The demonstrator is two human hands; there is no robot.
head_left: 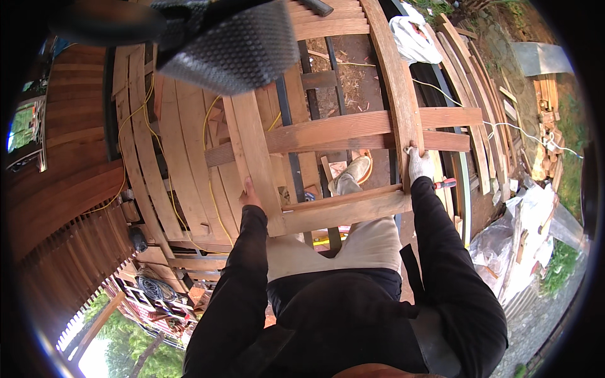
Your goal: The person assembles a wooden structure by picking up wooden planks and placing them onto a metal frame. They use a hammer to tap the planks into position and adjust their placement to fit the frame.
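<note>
Below the person's chest, a wooden frame (328, 135) of reddish slats spans the middle of the view — two long side pieces joined by cross slats, with a wider board (343, 211) across its near end. Under it lie more planks (170, 145), dark metal rails and a yellow cord (211, 189) looping over the boards. The left hand (250, 194), bare, rests flat against the left upright slat, not closed around it. The right hand (418, 165), in a pale glove, grips the right side piece where the cross slats meet it. A tan shoe (356, 169) shows between the slats — just beyond it, sawdust.
</note>
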